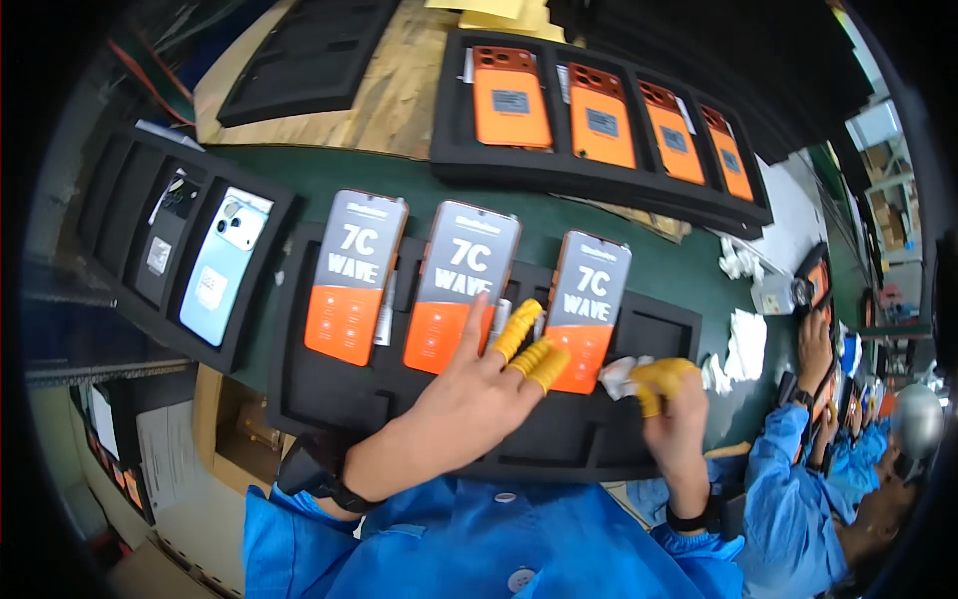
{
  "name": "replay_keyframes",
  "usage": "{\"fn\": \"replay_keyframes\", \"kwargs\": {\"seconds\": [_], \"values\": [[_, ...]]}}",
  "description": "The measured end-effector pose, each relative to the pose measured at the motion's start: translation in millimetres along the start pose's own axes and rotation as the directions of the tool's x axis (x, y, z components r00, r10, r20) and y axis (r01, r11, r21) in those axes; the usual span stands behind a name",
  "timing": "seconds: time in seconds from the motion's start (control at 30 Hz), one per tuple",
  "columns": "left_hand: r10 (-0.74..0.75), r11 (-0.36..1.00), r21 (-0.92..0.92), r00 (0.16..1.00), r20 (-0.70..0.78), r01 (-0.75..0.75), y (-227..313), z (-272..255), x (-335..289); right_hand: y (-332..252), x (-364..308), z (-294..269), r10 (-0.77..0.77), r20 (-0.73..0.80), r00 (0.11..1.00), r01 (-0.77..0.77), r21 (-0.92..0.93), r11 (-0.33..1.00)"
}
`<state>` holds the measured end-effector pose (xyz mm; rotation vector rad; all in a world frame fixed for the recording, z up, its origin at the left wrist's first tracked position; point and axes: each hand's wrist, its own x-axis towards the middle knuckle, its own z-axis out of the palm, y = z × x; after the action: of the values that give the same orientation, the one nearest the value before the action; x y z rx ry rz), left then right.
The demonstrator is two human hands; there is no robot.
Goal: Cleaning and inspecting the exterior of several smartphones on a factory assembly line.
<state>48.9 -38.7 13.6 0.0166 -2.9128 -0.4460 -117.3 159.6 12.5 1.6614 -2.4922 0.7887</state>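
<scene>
Three smartphones lie face up across a black foam tray (649, 444) in front of me: a left phone (344, 324), a middle phone (429, 334) and a right phone (569, 369). Each screen side is grey above and orange below, with printing. My left hand (464, 409) reaches over the middle phone's lower right edge, fingers stretched out. Yellow ribbed finger covers sit on some of its fingers. Beside the right phone's lower right corner, my right hand (677, 414), also with yellow finger covers, pinches a crumpled white wipe (621, 377).
Behind, a black tray (589, 178) holds several orange phones (509, 110), backs up. At left, another tray (120, 205) holds a light blue phone (222, 265). White wipes (746, 344) lie on the green table at right. A co-worker's hand (815, 349) works farther right.
</scene>
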Motion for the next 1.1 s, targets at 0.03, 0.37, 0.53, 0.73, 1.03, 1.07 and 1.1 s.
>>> {"fn": "replay_keyframes", "kwargs": {"seconds": [0.03,0.37,0.53,0.73,1.03,1.07,1.1], "values": [[0.034,0.998,-0.053,0.996,-0.087,-0.039,1,-3,-4,-4,10,-3,0.068,-0.064,0.996,-0.062,0.092,0.994],[-0.185,0.982,-0.041,0.982,0.031,0.187,-14,4,-74,-66,105,96,-0.421,0.051,0.906,0.421,0.003,0.907],[-0.178,0.976,-0.134,0.984,-0.029,0.172,-22,5,-75,-70,166,113,-0.401,-0.079,0.913,0.397,-0.059,0.916],[-0.160,0.982,-0.083,0.983,0.092,0.168,-27,-6,-75,-45,156,95,-0.308,-0.105,0.946,0.296,-0.117,0.948],[-0.154,0.985,-0.055,0.982,0.109,0.161,-29,-6,-75,-75,170,108,-0.405,-0.011,0.914,0.404,-0.054,0.913],[-0.166,0.984,-0.049,0.980,0.112,0.172,-29,-2,-76,-72,165,106,-0.412,-0.012,0.911,0.411,-0.043,0.911],[-0.147,0.988,-0.047,0.989,0.014,0.148,-29,7,-76,-68,158,102,-0.417,0.013,0.909,0.418,-0.034,0.908]]}}
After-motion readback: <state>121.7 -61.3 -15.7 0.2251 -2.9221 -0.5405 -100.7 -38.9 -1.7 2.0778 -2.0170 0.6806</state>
